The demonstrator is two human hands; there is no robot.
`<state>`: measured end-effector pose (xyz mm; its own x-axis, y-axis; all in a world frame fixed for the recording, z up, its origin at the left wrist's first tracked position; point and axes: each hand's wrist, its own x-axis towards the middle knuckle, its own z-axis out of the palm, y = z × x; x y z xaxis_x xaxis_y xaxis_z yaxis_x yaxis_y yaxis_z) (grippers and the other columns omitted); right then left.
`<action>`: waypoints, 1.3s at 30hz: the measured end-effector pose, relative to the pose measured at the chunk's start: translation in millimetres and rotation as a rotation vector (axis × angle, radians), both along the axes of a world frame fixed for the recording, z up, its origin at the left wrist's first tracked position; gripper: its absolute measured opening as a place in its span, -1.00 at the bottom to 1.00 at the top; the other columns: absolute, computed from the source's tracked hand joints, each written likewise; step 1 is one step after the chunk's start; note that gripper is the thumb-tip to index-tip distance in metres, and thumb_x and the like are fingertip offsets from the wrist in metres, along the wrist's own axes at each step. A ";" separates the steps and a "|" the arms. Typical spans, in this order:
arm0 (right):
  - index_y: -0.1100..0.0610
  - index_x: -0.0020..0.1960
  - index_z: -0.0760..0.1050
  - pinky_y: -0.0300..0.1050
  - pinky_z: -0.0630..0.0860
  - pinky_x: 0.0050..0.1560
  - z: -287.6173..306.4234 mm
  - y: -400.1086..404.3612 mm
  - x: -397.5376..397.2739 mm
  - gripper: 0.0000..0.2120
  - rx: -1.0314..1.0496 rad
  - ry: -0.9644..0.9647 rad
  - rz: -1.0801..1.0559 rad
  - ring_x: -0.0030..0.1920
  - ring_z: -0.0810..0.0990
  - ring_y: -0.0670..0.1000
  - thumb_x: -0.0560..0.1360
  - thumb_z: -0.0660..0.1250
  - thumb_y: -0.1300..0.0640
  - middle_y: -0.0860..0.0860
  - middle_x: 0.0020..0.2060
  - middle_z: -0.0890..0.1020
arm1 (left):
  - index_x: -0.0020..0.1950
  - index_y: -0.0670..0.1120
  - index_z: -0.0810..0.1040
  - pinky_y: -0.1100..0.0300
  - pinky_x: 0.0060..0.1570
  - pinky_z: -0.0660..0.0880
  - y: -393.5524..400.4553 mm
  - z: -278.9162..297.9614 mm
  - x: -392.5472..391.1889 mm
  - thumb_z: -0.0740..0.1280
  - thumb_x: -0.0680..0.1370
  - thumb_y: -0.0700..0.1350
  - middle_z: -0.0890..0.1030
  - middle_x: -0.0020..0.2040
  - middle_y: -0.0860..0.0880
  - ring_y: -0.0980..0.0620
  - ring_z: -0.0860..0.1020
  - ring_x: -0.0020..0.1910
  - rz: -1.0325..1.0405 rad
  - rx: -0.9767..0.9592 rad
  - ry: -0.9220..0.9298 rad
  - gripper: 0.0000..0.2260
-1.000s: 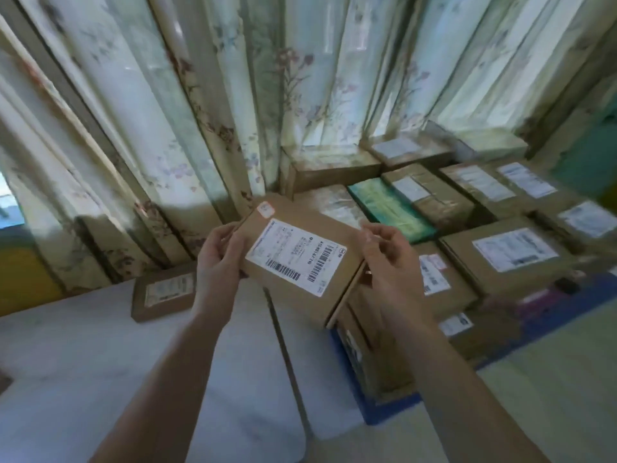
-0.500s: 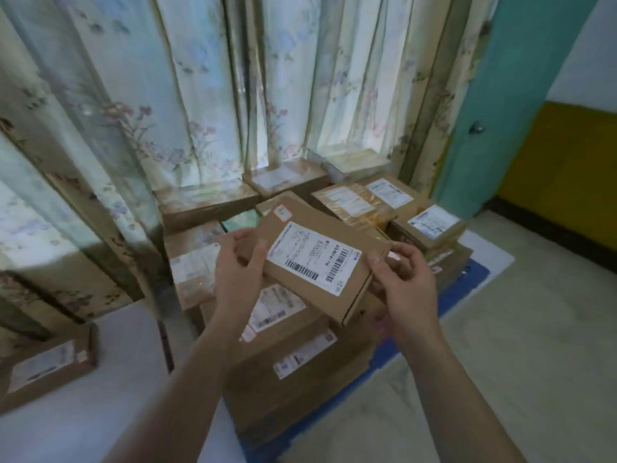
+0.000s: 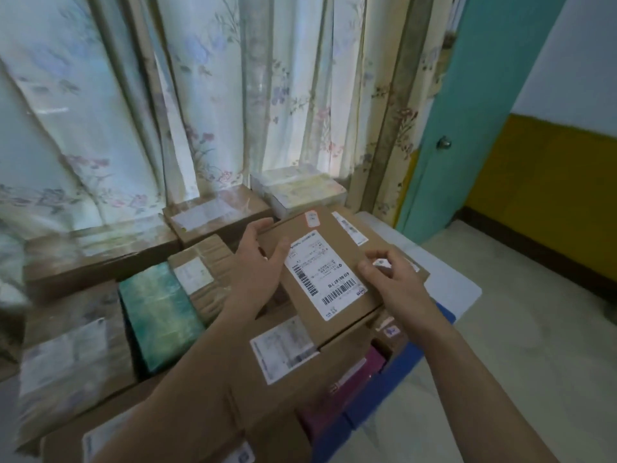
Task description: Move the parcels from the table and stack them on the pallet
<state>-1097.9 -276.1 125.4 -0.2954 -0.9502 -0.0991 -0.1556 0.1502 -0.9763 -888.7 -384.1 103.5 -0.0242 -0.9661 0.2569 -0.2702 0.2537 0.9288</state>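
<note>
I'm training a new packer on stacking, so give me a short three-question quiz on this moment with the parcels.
1. True or false: the brown parcel with the barcode label lies on top of other parcels in the stack.
2. Which hand lies along the parcel's left edge? A) left hand B) right hand C) neither
3. Fill in: the parcel to the left of the left forearm has a ____ wrapping.

Key: 1 true; 2 A; 3 green. The blue pallet shows below the stack on its right side.
</note>
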 end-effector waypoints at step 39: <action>0.05 0.48 0.37 -0.35 0.50 -0.18 -96.4 -227.3 -151.0 -0.55 -0.015 0.280 0.335 0.05 0.58 -0.12 0.61 0.34 0.07 0.07 0.25 0.54 | 0.41 0.10 0.42 0.07 0.36 0.23 -52.4 -59.2 -143.3 0.37 0.58 0.02 0.48 0.35 0.12 0.13 0.35 0.36 0.256 0.089 -0.724 -0.60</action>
<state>-1248.9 -503.4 29.0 0.0157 -0.9989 -0.0445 -0.4521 0.0326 -0.8914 -1032.0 -436.5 44.3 0.0704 -0.9806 0.1831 -0.8583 0.0340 0.5121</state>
